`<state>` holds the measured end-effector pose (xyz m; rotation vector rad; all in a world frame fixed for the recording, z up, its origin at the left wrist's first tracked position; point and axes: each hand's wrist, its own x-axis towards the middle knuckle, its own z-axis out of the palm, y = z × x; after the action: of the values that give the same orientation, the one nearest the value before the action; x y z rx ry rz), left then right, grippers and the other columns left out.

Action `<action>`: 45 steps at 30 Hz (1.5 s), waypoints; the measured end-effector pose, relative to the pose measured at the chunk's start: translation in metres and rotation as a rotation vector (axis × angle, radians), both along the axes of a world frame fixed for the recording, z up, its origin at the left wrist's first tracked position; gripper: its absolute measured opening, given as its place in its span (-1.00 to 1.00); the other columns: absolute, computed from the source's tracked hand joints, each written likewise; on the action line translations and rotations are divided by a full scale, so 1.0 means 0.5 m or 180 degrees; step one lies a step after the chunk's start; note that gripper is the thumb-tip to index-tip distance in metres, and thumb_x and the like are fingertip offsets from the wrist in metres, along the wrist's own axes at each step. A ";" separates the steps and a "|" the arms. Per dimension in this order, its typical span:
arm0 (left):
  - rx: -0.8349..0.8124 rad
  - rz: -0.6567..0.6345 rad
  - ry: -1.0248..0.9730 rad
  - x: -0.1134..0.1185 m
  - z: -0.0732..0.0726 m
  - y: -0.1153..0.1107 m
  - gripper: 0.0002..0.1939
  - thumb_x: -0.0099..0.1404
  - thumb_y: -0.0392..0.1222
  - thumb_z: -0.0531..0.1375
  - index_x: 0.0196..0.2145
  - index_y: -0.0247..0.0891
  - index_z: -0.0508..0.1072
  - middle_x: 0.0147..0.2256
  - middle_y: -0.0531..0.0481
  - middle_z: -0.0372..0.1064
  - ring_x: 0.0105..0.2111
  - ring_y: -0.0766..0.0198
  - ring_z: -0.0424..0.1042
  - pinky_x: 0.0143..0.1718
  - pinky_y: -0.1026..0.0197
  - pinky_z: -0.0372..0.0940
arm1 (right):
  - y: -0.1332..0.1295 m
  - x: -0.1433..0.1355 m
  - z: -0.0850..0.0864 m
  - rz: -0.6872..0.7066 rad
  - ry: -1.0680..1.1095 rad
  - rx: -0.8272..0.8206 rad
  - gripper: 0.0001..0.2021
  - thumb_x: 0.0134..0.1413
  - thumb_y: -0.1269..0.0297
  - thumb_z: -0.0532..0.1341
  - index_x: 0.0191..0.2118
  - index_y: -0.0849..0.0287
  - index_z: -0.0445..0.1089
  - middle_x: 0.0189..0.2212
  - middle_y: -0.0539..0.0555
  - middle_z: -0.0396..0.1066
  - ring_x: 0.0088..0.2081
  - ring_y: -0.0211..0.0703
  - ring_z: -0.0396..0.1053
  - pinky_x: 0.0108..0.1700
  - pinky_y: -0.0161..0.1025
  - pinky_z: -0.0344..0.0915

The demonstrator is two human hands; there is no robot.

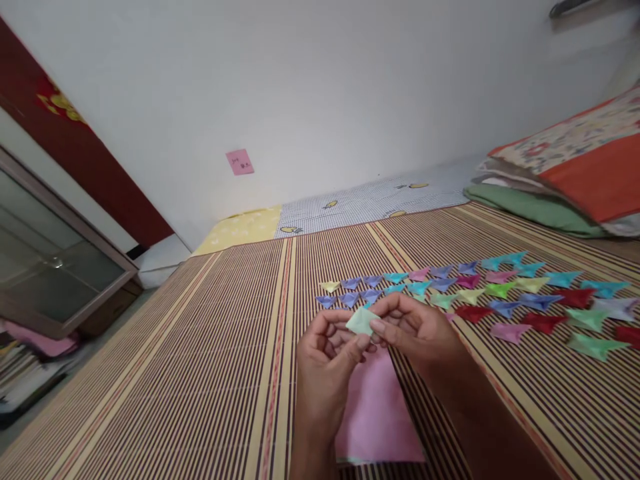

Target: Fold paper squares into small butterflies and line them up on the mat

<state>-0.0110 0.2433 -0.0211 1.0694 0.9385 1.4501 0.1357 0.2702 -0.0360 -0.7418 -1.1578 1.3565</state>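
Note:
A small pale green folded paper, roughly diamond-shaped, is held up between my two hands. My left hand pinches its lower left side between thumb and fingers. On the other side, my right hand grips its right corner, thumb in front. Below them a pink sheet of paper lies on the striped mat, partly covered by my hands; a pale edge shows under its near side. Beyond my hands, several folded paper boats in many colours stand in rows, some hidden behind my fingers.
The striped bamboo mat covers the bed. Folded bedding is stacked at the back right. A patterned sheet runs along the white wall, where a pink note is stuck. A glass-fronted cabinet stands at left.

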 end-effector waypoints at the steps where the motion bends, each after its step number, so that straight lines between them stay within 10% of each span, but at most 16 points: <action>1: 0.0024 0.0043 -0.0090 0.005 -0.001 0.000 -0.77 0.16 -0.24 0.45 -0.23 -0.26 0.54 -0.46 0.05 0.55 -0.45 0.33 0.52 -0.41 0.35 0.37 | 0.001 -0.003 0.000 0.0029 0.0169 -0.0021 -0.84 0.12 0.22 0.41 -0.27 0.13 0.45 -0.45 -0.04 0.44 -0.42 -0.26 0.41 -0.32 -0.28 0.36; 15: 0.0127 0.0490 -0.0642 0.019 -0.013 0.006 -0.90 0.25 -0.19 0.40 -0.34 -0.26 0.61 -0.49 0.03 0.54 -0.48 0.30 0.54 -0.34 0.28 0.47 | -0.007 -0.043 -0.005 -0.0329 -0.0077 0.0328 -0.89 0.18 0.23 0.34 -0.27 0.10 0.42 -0.38 -0.03 0.43 -0.34 -0.22 0.43 -0.28 -0.30 0.41; 21: 0.0521 0.0858 0.0390 0.005 0.000 -0.003 -0.93 0.32 -0.26 0.33 -0.35 -0.20 0.63 -0.33 0.02 0.52 -0.32 0.29 0.52 -0.24 0.27 0.45 | -0.020 -0.021 0.017 -0.0707 -0.1060 0.0827 -0.85 0.21 0.29 0.32 -0.11 0.05 0.56 -0.34 -0.01 0.44 -0.33 -0.20 0.39 -0.28 -0.26 0.34; 25: 0.0675 0.0772 0.0796 0.008 0.005 -0.009 -0.88 0.34 -0.30 0.29 -0.36 -0.20 0.61 -0.29 0.00 0.49 -0.22 0.24 0.50 -0.18 0.24 0.41 | -0.023 -0.020 0.026 -0.0717 -0.1149 0.1167 -0.91 0.27 0.33 0.28 -0.25 0.07 0.56 -0.38 -0.01 0.46 -0.35 -0.19 0.41 -0.30 -0.24 0.32; 31: 0.0069 0.0253 -0.0227 0.005 0.005 -0.004 -0.75 0.24 -0.23 0.39 -0.11 -0.17 0.60 -0.02 -0.10 0.52 -0.08 0.19 0.53 -0.10 0.22 0.43 | -0.014 -0.012 0.022 -0.1003 -0.1118 0.1621 -0.88 0.27 0.41 0.27 -0.28 0.06 0.51 -0.34 0.01 0.47 -0.25 -0.14 0.45 -0.21 -0.21 0.37; 37: -0.0376 -0.0277 -0.0939 -0.002 0.008 0.000 -0.66 0.24 0.04 0.40 -0.40 -0.35 0.56 -0.58 0.02 0.42 -0.60 0.43 0.33 -0.54 0.39 0.23 | -0.010 -0.005 0.020 -0.0818 -0.1314 0.1956 -0.87 0.31 0.42 0.25 -0.24 0.04 0.52 -0.32 0.02 0.46 -0.23 -0.12 0.45 -0.18 -0.17 0.39; 45: -0.0701 -0.0346 -0.1261 -0.018 0.008 0.005 -0.55 0.07 0.12 0.51 -0.46 -0.38 0.59 -0.64 0.06 0.40 -0.66 0.48 0.35 -0.61 0.47 0.20 | -0.008 -0.001 0.025 -0.0479 -0.1462 0.2163 -0.79 0.31 0.48 0.23 -0.17 0.00 0.55 -0.26 0.00 0.47 -0.16 -0.17 0.48 -0.13 -0.26 0.40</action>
<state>-0.0201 0.2460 -0.0171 0.6305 0.7225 1.3668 0.1352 0.2664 -0.0235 -0.6279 -1.7590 0.5981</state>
